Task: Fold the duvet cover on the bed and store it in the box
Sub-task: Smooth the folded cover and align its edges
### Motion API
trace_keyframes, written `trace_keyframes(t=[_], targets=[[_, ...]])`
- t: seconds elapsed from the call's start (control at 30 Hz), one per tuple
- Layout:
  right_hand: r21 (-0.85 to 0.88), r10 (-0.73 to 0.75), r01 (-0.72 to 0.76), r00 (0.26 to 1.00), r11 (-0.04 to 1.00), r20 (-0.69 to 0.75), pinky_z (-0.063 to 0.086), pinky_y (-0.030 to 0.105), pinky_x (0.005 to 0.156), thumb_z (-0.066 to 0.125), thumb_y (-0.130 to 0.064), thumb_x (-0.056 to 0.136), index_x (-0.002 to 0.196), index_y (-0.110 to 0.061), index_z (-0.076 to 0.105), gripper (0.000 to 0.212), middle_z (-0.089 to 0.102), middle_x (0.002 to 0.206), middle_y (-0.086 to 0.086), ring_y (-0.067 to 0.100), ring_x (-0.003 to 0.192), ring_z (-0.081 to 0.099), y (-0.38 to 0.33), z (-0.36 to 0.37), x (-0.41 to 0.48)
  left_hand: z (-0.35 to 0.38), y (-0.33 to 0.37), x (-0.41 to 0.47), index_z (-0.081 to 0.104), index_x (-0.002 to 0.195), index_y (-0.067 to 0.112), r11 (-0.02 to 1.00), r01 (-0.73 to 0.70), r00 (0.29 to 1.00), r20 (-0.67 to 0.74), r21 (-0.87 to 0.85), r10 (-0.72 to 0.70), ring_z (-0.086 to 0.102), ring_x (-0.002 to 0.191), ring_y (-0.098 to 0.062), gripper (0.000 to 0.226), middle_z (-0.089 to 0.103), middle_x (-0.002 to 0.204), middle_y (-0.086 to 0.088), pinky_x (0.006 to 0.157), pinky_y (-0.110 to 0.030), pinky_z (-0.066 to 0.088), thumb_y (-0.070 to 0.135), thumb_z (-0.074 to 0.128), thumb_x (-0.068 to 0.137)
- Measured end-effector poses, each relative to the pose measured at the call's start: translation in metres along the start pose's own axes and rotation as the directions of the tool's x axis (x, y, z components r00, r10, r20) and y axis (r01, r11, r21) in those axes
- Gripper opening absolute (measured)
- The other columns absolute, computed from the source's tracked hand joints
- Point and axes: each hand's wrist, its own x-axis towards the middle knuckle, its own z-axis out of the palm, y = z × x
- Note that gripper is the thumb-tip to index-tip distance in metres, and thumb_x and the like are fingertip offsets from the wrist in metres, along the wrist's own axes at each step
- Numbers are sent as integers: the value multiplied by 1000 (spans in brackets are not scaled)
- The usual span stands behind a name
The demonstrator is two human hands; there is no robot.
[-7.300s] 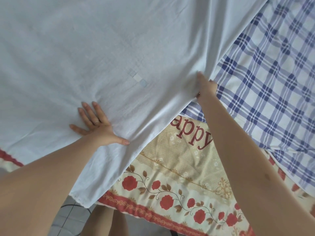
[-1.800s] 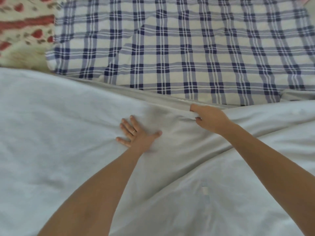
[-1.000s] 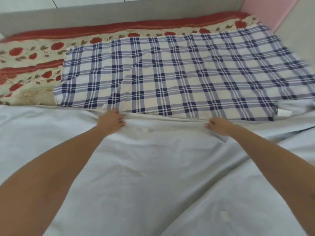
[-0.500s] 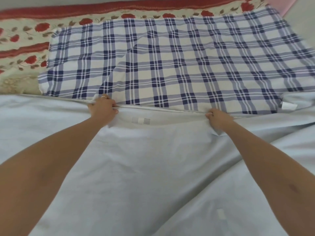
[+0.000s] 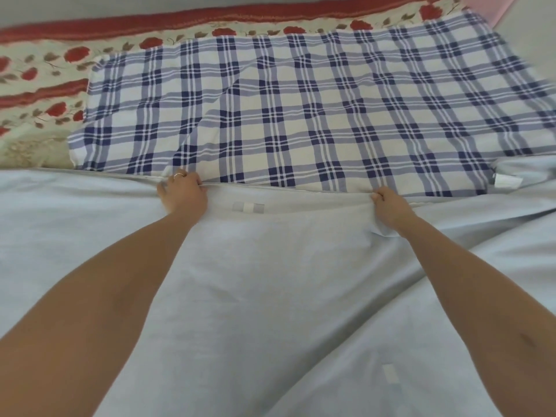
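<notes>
Left grip (image 5: 183,192) pinches the far edge of the pale blue duvet cover (image 5: 270,281), which is spread over the near half of the bed (image 5: 39,85) and meets the plaid sheet (image 5: 301,109). Right grip (image 5: 389,206) is curled on the same edge (box unseen). Lift both evenly, taut between them, aligning corners before creasing.

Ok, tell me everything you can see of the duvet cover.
The duvet cover is plain pale blue cloth, thin-looking, spread over the bed with soft creases. Its far edge runs along the plaid sheet. The left hand and right hand each grip that edge, apart. A small checked patch shows between them; a white tag sits at the right.
</notes>
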Motion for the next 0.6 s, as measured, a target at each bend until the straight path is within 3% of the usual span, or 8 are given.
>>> trace_keyframes(t=[0.13,0.2,0.27,0.33,0.37,0.4,0.5,0.6], targets=[[-126,63,-88,981,988,-185,34,44,98,44,-23,99,122,-12,46,26,55,121,16,35,113,49,-19,6,-1,-8,12,-2,32,140,8,997,65,998,0,51,-65,16,142,-30,46,21,153,-16,115,-55,5,27,39,99],[-226,26,-118,927,967,-373,24,48,109,58,-23,91,130,-11,39,45,44,132,20,37,124,40,-25,9,-11,-18,21,-19,27,139,4,991,69,991,-105,-116,-81,9,144,-29,50,12,155,-17,115,-57,0,25,44,97],[-274,-173,20,820,962,-546,11,47,115,60,-26,88,132,-8,39,52,38,137,19,34,131,33,-21,16,-45,-21,20,-63,37,130,6,948,-139,964,-259,-285,64,17,142,-28,44,19,151,-18,113,-53,0,23,50,92],[-224,-348,267,683,937,-642,18,45,114,52,-25,92,125,-7,48,38,46,130,17,32,127,38,-9,39,-109,-16,6,-136,45,122,10,869,-399,894,-334,-292,298,26,135,-26,37,31,142,-17,111,-49,5,26,51,89],[-193,-401,364,675,911,-620,24,45,111,50,-25,92,122,-8,51,34,49,125,17,31,122,40,1,55,-147,-12,-5,-179,47,118,12,834,-480,864,-312,-273,395,30,131,-26,35,36,137,-16,110,-48,8,29,50,88],[-165,-440,422,717,891,-541,27,44,107,49,-27,92,119,-9,52,33,50,122,16,32,119,43,15,72,-189,-7,-18,-225,48,116,16,800,-540,838,-260,-261,480,35,127,-26,34,40,131,-13,109,-48,12,32,51,87],[-199,-519,486,837,851,-176,31,39,97,47,-42,88,117,-12,51,41,51,119,13,32,110,48,63,107,-281,2,-42,-331,49,112,23,718,-651,752,-80,-245,655,44,113,-24,38,40,121,-5,101,-44,23,43,50,80],[-251,-444,438,895,863,37,29,37,98,53,-56,80,121,-19,46,56,48,125,8,28,117,45,102,118,-324,8,-53,-391,46,125,22,773,-597,780,70,-214,621,43,106,-25,59,40,120,-6,93,-41,28,49,54,72]])
